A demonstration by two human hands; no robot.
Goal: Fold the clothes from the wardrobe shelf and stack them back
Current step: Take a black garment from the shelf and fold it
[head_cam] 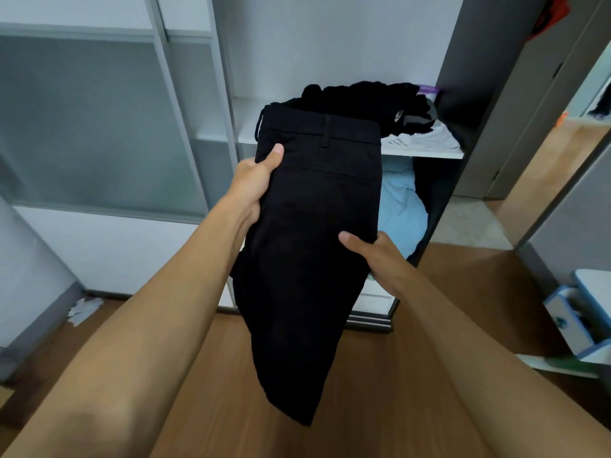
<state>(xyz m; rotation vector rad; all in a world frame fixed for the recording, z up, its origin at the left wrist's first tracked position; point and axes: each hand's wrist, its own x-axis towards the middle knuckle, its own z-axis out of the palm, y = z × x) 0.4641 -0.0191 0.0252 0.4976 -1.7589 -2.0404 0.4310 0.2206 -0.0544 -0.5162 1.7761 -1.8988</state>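
A folded pair of black trousers (314, 206) hangs in the air in front of the open wardrobe, waistband up and toward the shelf. My left hand (254, 183) grips its left edge below the waistband, thumb on top. My right hand (370, 249) grips the right edge lower down, thumb on the cloth. Behind the trousers, on the white wardrobe shelf (423, 153), lies a loose heap of black clothes (373, 100) over a white garment (420, 140). The fingers of both hands are hidden under the trousers.
A light blue cloth (400, 206) fills the compartment below the shelf. A sliding wardrobe door (99, 127) stands at the left. The floor (396, 375) is wood. A small blue and white drawer unit (575, 325) sits at the right, and scraps of paper (82, 309) lie at the left.
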